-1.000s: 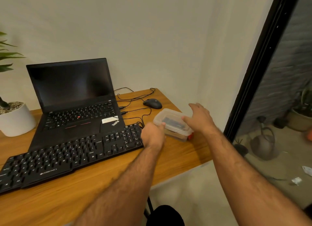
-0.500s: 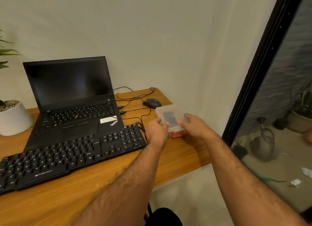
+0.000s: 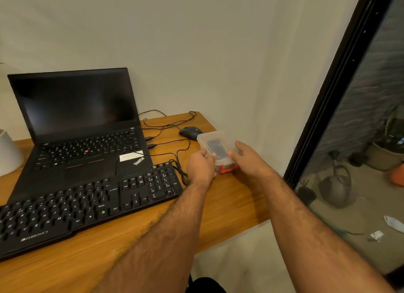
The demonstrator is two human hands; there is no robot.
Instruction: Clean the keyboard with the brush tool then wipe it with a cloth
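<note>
Wooden bench (image 3: 229, 207) runs beneath my forearms, and nearest me on it lies the black keyboard (image 3: 87, 205) I mean to clean, untouched, its cable (image 3: 181, 172) looped just beside my left wrist. Past its right end, my left hand (image 3: 202, 166) and right hand (image 3: 249, 159) both hold a small clear plastic box (image 3: 215, 146) with a red latch (image 3: 228, 168); the fingers of each hand are curled round its sides, the left on the near-left edge, the right on the right edge. Something dark shows through the lid, which I judge to be the brush tool, though I cannot tell for sure. Beyond the box sits a mouse (image 3: 190, 132), close behind it, and further left the open laptop (image 3: 80, 126). I see no cloth. If the latch gives suddenly, the box could jerk, spill over the bench's right edge, or knock the mouse and snag its wire.
</note>
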